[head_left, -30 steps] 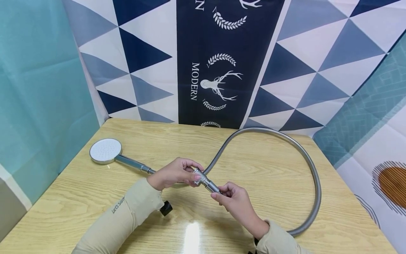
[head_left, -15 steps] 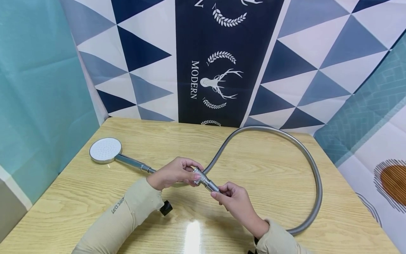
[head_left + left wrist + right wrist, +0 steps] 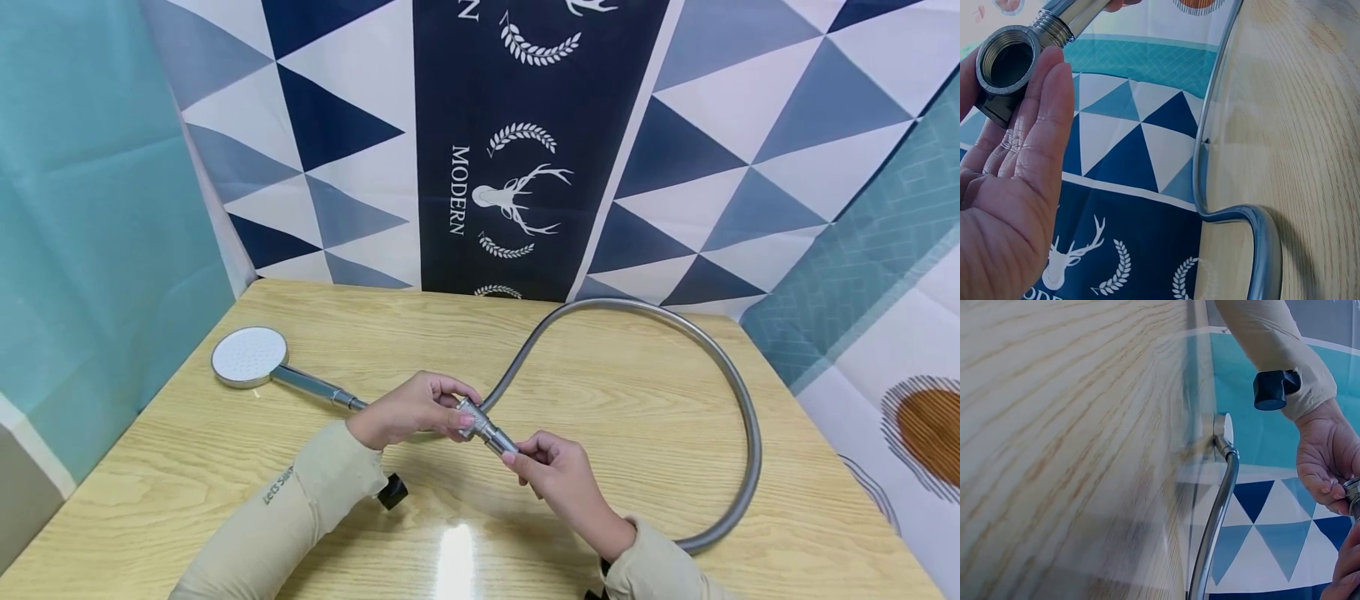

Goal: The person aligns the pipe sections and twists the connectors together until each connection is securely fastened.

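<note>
My left hand (image 3: 420,408) grips a chrome T-shaped pipe fitting (image 3: 472,417) above the table. In the left wrist view the fitting's internally threaded mouth (image 3: 1007,59) faces the camera, and bare outer threads (image 3: 1050,26) show on its side branch. A smooth chrome sleeve (image 3: 502,442) lies in line with that branch, its far end pinched between thumb and fingers of my right hand (image 3: 555,471). How far the sleeve sits over the threads I cannot tell. To the left, a round shower head (image 3: 250,354) with a white face lies face up, its handle (image 3: 315,385) partly behind the left forearm.
A grey shower hose (image 3: 750,433) makes a wide loop over the right half of the wooden table (image 3: 360,317). It passes behind the hands, and its front end disappears under the right sleeve. Patterned cloth (image 3: 495,167) hangs behind the table.
My right thumb and fingers have shifted slightly on the chrome sleeve. My left hand, the fitting, the hose and the shower head look the same.
</note>
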{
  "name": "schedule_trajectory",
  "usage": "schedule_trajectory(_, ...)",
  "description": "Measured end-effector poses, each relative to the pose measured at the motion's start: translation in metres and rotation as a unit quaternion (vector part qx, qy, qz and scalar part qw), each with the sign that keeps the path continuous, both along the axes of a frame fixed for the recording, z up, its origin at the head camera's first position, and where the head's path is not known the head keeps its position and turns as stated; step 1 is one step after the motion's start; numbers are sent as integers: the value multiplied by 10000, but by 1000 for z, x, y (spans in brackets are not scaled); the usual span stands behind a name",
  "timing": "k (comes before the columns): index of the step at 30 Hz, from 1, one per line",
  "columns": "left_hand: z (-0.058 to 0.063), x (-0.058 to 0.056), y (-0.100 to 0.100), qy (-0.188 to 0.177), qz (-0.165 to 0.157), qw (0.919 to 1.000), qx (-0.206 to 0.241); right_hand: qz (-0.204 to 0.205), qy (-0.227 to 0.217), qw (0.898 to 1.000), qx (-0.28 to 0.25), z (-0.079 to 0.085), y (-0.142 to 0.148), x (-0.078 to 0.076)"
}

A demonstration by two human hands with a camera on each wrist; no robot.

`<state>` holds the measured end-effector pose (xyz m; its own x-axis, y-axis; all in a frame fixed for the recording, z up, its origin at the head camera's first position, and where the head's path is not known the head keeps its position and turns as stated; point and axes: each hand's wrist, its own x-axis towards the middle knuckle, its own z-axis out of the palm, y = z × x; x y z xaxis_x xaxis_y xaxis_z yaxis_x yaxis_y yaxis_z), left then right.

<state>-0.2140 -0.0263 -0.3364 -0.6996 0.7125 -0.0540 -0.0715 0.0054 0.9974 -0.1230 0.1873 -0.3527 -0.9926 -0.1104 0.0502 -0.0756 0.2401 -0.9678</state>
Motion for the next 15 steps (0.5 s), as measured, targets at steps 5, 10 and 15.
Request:
schedule_trajectory(5, 1, 0, 1, -2, -38, 10000, 62, -20, 30, 10000, 66, 1, 2, 0)
schedule_trajectory(10, 1, -1, 3, -22, -33, 10000, 60, -19, 192, 9994, 275, 1, 4, 0)
schedule_trajectory(15, 2, 0, 5, -44, 15, 10000, -17, -6, 326, 9988, 377, 0, 5, 1)
